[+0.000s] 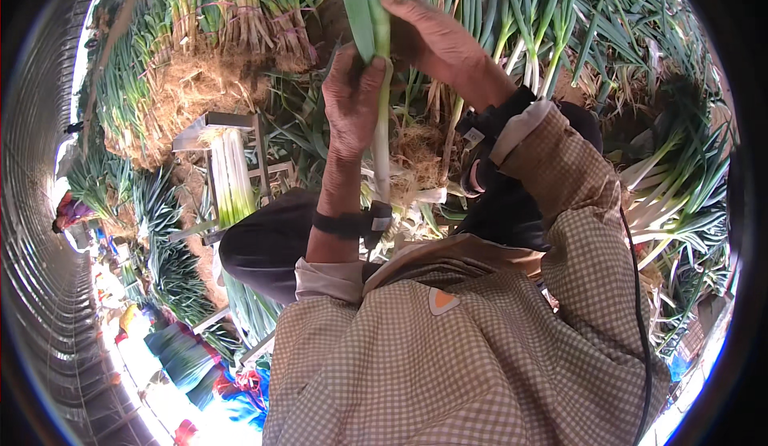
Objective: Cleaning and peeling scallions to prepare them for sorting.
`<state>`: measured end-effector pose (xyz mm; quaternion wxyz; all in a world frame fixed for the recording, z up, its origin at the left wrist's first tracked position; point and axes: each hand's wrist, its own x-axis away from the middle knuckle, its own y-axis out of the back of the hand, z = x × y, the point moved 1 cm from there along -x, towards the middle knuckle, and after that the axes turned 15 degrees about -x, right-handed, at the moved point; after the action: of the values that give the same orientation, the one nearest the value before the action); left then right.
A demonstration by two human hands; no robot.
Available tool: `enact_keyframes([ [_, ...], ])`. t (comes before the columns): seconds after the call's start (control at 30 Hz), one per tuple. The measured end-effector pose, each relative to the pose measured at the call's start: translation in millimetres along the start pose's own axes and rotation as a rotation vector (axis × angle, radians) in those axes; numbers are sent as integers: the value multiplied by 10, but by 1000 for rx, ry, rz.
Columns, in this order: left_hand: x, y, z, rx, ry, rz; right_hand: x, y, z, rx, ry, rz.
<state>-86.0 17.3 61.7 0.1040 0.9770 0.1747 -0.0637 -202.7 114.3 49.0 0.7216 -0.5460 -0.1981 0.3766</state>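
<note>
One long green onion (382, 138) stands nearly upright in front of me, its pale shaft down and its broad green leaves at the top edge of the view. My left hand (352, 98) is closed round the stalk where white turns to green, thumb pressed along it. Higher up, my right hand (448, 42) is closed on the leafy part, its thumb against the green; its other fingers are partly hidden behind. Below the hands lie loose peelings and roots (416, 178).
At my left, a metal frame (264, 154) holds trimmed white onion stalks (230, 170). Tied bunches with brown roots (240, 22) stand at the far left. Loose green onions (668, 182) are heaped at the right. Another person (72, 210) is at the far left edge.
</note>
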Motion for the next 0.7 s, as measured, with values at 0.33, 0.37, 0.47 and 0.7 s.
enact_keyframes([
  [0.33,97,-307,115,-341,-229,-441,-212,31,-179,120,274,-364],
  [0.37,145,-301,100,-319,-197,-426,-165,135,21,224,228,-322],
  [0.47,308,-285,-55,-514,-227,-119,-100,75,324,249,341,-441],
  [0.7,597,101,186,81,36,-168,19,-253,906,288,499,-355],
])
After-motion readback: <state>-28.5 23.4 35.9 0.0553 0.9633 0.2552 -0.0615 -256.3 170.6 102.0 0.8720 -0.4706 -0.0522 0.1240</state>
